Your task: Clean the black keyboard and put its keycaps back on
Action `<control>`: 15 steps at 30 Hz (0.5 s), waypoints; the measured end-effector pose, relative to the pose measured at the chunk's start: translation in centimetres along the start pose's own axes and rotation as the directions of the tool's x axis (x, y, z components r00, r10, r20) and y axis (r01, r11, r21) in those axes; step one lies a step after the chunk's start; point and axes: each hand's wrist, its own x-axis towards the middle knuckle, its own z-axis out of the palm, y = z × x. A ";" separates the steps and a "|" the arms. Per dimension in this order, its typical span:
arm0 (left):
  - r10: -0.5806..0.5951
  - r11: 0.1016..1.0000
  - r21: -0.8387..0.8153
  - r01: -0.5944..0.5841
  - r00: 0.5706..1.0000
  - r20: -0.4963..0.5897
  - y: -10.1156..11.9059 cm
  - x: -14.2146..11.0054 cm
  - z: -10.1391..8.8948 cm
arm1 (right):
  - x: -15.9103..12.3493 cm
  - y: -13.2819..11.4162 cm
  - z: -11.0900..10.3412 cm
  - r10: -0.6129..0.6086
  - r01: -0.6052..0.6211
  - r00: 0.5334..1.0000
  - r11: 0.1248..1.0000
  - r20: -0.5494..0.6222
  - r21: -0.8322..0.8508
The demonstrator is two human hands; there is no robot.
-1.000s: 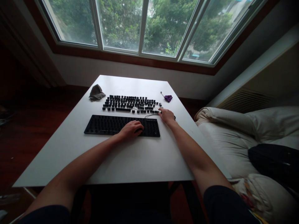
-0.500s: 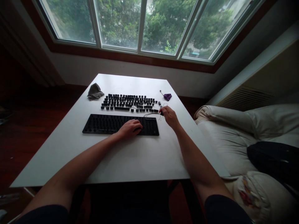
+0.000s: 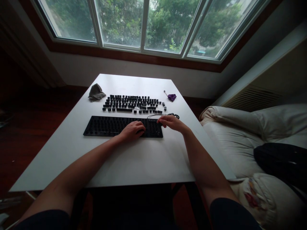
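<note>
Brought leftward since earlier, wire tool (image 3: 159, 125), seemingly pinched in right hand (image 3: 169, 121), is held right of frame centre over the keyboard (image 3: 105, 124), best kept upright while the latter is steadied by left hand (image 3: 132, 130), thumb parted.

Two hands (image 3: 132, 130) and one keyboard (image 3: 103, 124) at mid-frame, dozens of loose keycaps (image 3: 124, 110) above, two cloths (image 3: 96, 92), four window panes (image 3: 172, 25) up top
</note>
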 end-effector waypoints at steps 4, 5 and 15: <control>0.005 1.000 0.009 -0.005 1.000 0.008 0.1 0.0 -0.1 | 0.1 -0.2 0.4 0.002 0.000 0.997 1.000 0.079 -0.026; 0.006 1.000 0.010 -0.006 1.000 0.009 0.1 0.0 -0.1 | 0.1 -0.2 0.5 -0.002 0.005 0.996 0.999 0.084 -0.038; 0.002 1.000 0.000 -0.002 1.000 0.004 0.1 0.0 0.0 | 0.2 0.1 0.8 -0.085 0.084 0.996 0.992 -0.005 -0.098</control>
